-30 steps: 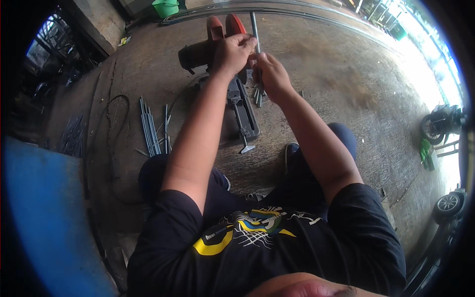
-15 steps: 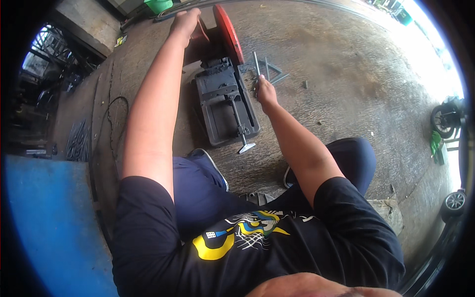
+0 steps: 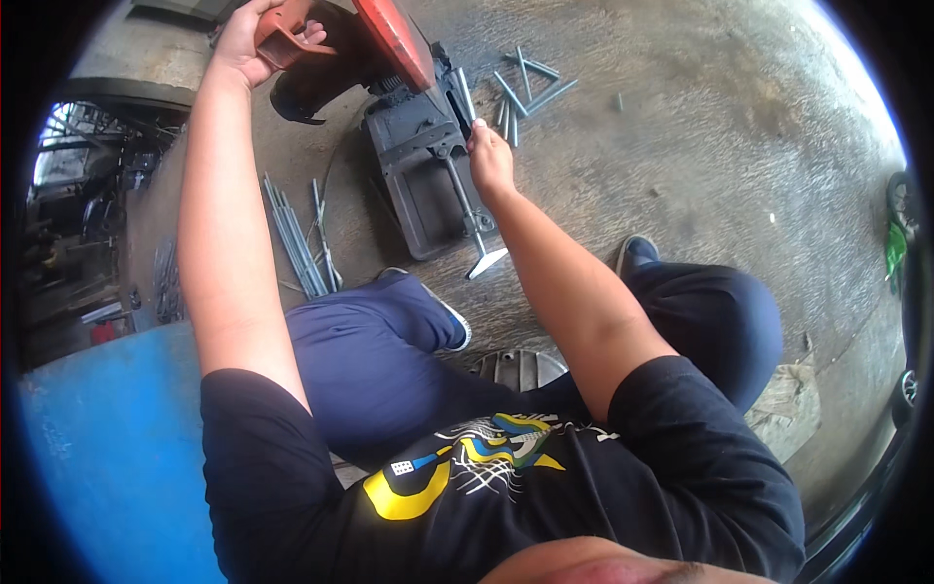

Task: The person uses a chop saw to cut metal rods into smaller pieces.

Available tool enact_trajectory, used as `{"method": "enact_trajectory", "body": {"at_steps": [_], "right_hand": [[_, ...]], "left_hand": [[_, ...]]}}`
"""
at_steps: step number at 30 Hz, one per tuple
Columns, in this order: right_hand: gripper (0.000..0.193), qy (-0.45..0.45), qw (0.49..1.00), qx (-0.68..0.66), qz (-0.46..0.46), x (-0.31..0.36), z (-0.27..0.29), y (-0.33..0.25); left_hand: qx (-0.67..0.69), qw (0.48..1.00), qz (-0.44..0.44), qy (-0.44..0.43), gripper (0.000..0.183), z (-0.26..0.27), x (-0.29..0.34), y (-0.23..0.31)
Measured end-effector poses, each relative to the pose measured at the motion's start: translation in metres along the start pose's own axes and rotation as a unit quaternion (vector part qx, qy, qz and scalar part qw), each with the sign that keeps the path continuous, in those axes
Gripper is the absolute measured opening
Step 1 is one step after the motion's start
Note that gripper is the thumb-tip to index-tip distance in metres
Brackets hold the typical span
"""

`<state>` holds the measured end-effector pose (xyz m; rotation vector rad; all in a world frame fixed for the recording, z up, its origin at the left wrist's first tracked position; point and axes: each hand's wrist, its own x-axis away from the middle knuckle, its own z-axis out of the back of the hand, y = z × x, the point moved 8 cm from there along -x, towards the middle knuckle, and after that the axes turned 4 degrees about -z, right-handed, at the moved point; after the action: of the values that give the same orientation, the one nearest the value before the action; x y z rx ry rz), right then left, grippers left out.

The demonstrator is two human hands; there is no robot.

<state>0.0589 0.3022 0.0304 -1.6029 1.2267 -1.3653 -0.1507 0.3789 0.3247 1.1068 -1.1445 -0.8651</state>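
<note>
A cut-off saw with a red blade guard [image 3: 399,39] and a dark metal base [image 3: 418,219] stands on the floor before me. My left hand [image 3: 241,51] is closed round its red handle [image 3: 284,47], at the upper left. A clamp screw [image 3: 459,190] with a pale T-shaped handle [image 3: 488,263] runs along the base toward me. In my right hand [image 3: 492,161] is a short grey metal rod [image 3: 466,94], gripped near its lower end, beside the base's right edge. The cutting disc is mostly hidden by the guard.
Several short metal rods [image 3: 552,97] lie loosely on the floor right of the saw. Longer rods [image 3: 297,243] lie near my left foot. A blue panel [image 3: 117,448] fills the lower left. Wheels [image 3: 909,387] show at the right rim.
The view has shifted, bringing the longer rods on the left into sight. My right hand has moved with the rod leftward, close against the saw. My left hand still grips the handle.
</note>
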Motion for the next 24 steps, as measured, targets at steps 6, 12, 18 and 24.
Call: {"method": "enact_trajectory", "body": {"at_steps": [6,12,18,24], "right_hand": [[0.043,-0.026,0.996,0.067,-0.053,0.0,0.015,0.025],[0.042,-0.048,0.992,0.119,-0.021,-0.005,0.051,0.026],[0.05,-0.104,0.988,0.065,-0.089,-0.011,0.039,0.063],[0.06,-0.1,0.981,0.108,-0.126,-0.003,0.031,0.081]], "left_hand": [[0.033,0.993,0.039,-0.103,0.044,0.038,-0.03,-0.008],[0.057,0.995,-0.017,-0.084,0.043,0.002,0.008,-0.034],[0.082,0.994,-0.015,-0.073,0.049,-0.003,0.042,-0.068],[0.107,0.993,-0.038,-0.019,0.047,0.002,0.059,-0.088]]}}
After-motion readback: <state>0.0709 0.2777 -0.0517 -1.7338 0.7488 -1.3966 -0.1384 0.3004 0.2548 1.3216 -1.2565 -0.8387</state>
